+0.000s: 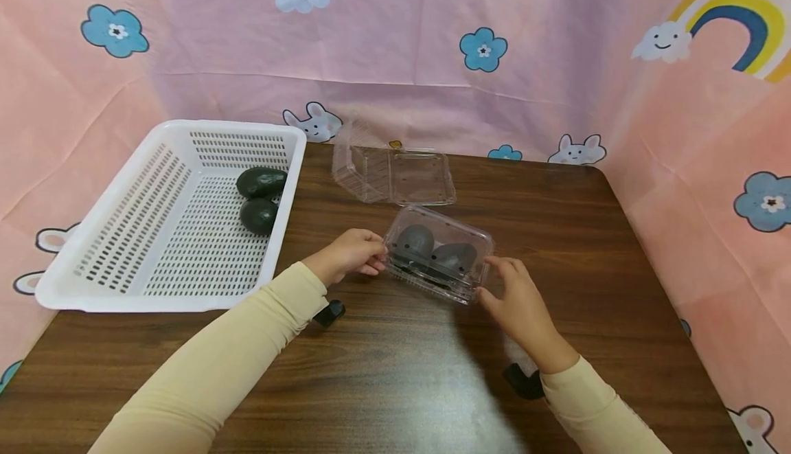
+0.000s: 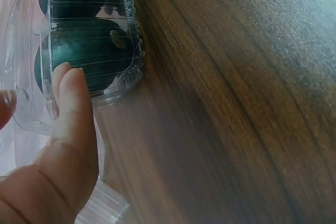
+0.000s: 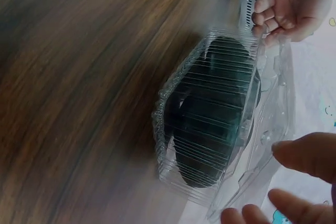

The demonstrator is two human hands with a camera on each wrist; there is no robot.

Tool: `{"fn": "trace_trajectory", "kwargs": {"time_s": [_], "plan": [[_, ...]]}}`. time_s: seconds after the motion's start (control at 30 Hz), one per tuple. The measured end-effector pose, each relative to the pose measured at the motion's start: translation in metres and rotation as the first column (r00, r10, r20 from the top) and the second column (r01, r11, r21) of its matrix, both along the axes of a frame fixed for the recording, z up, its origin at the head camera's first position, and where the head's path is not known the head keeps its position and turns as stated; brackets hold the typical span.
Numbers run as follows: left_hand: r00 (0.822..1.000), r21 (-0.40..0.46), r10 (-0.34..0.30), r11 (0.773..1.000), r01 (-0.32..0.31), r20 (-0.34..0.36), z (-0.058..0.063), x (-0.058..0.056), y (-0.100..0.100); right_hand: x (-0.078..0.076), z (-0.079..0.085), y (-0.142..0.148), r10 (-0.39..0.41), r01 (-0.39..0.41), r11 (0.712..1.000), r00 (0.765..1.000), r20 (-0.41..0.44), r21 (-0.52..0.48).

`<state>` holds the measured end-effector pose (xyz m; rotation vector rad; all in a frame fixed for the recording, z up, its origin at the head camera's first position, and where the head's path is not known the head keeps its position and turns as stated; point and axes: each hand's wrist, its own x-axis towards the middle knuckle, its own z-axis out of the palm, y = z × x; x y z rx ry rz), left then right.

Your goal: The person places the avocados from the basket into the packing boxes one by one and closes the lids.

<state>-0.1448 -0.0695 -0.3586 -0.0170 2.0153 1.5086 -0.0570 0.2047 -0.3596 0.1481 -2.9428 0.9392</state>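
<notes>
A clear plastic clamshell box point(image 1: 440, 215) with two dark green avocados point(image 1: 415, 241) inside lies between both hands over the table. At its left end my left hand point(image 1: 353, 257) grips the rim between thumb and fingers. The left wrist view has the left index finger point(image 2: 76, 95) along the box's end, near an avocado point(image 2: 86, 51). My right hand point(image 1: 519, 306) holds the right end, thumb at the front corner and fingers farther back. From the right wrist, the lid point(image 3: 262, 166) stands slightly apart from the ridged base point(image 3: 197, 184), with the right thumb point(image 3: 307, 153) overlapping the lid.
A white perforated basket point(image 1: 167, 303) stands at the left, with two avocados point(image 1: 261, 183) along its right side. Behind the box, another clear clamshell point(image 1: 423, 178) lies opened against the patterned cloth point(image 1: 402, 49). Brown wooden tabletop point(image 1: 395, 385) extends in front.
</notes>
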Motion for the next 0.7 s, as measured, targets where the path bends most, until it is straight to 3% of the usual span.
{"fn": "trace_trajectory", "kwargs": {"time_s": [0.47, 0.7], "plan": [[1.000, 0.004, -0.008, 1.000, 0.008, 0.027, 0.0021, -0.0035, 0.0009, -0.0064, -0.0013, 0.0028, -0.051, 0.100, 0.976, 0.969, 0.244, -0.193], [0.999, -0.004, -0.035, 0.999, 0.035, 0.036, 0.0001, -0.0057, 0.0000, -0.0029, -0.0021, -0.0002, -0.057, 0.192, 0.924, 0.924, 0.377, -0.331]]}}
